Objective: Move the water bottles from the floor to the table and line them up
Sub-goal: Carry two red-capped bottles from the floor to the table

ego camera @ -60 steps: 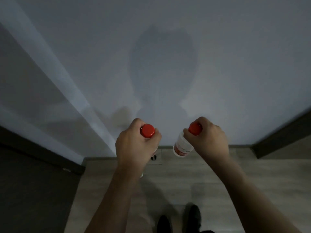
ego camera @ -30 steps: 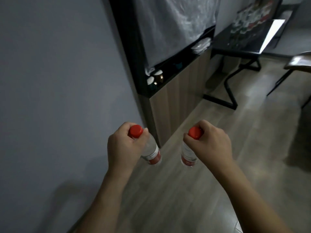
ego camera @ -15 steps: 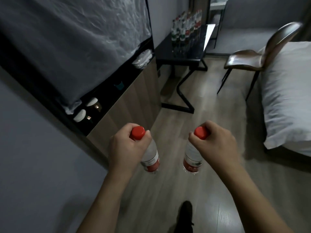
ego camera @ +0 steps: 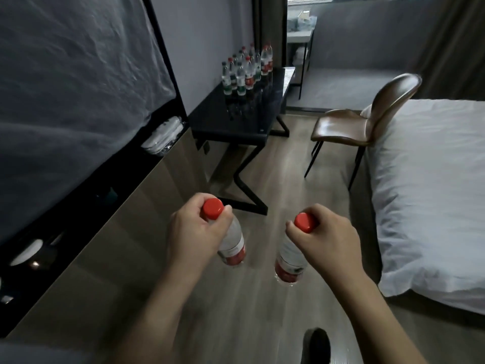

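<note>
My left hand (ego camera: pixel 195 233) grips a clear water bottle (ego camera: pixel 232 245) by its neck, just under the red cap, and the bottle hangs above the floor. In the same way my right hand (ego camera: pixel 328 243) holds a second red-capped bottle (ego camera: pixel 290 261). Both bottles carry red labels. Ahead stands a black table (ego camera: pixel 236 115), and several bottles (ego camera: pixel 245 70) are lined up along its far left side by the wall.
A brown chair (ego camera: pixel 364 122) stands to the right of the table. A bed with white bedding (ego camera: pixel 430 185) fills the right side. A long wooden cabinet (ego camera: pixel 110 232) under a plastic-covered screen runs along the left. Wooden floor lies between them. My shoe (ego camera: pixel 316 346) shows at the bottom.
The view has swung from a bare wall round to the room, and the table now lies straight ahead and nearer. Both hands have kept their bottles throughout.
</note>
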The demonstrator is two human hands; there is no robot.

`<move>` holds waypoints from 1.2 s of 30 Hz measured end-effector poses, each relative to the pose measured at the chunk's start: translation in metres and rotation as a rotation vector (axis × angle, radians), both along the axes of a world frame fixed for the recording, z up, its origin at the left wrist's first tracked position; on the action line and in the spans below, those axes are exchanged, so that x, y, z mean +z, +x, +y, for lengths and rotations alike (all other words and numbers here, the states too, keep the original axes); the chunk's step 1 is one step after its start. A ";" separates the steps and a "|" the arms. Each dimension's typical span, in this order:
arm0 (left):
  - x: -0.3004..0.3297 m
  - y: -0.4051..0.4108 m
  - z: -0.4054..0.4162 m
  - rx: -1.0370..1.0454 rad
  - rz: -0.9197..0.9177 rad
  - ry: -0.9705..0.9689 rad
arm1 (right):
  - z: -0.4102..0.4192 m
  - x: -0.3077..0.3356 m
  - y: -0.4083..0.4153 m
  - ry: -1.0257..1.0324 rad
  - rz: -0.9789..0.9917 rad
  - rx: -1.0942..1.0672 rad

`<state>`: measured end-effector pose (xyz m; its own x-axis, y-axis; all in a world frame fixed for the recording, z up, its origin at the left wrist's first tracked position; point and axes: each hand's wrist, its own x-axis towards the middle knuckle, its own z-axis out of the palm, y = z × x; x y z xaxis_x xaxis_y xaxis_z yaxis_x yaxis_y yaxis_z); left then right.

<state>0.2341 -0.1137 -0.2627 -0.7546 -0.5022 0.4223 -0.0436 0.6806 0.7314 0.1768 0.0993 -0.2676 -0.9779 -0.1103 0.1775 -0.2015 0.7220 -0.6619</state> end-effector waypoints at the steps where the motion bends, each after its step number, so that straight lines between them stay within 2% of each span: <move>1: -0.001 -0.022 0.007 -0.009 0.004 0.012 | 0.005 -0.002 -0.023 0.024 0.001 0.010; 13: 0.022 -0.252 0.094 -0.029 0.028 0.104 | 0.085 0.010 -0.265 0.047 0.129 0.061; 19: 0.015 -0.359 0.112 -0.044 0.017 0.106 | 0.106 0.001 -0.371 0.022 0.088 0.026; 26: -0.010 -0.510 0.102 -0.050 -0.004 0.121 | 0.102 -0.021 -0.515 0.068 0.061 0.030; 30: -0.007 -0.601 0.095 -0.101 -0.004 0.110 | 0.093 -0.011 -0.601 0.140 0.102 0.023; 36: 0.007 -0.705 0.083 -0.115 0.032 0.180 | 0.081 0.009 -0.711 0.083 0.167 -0.017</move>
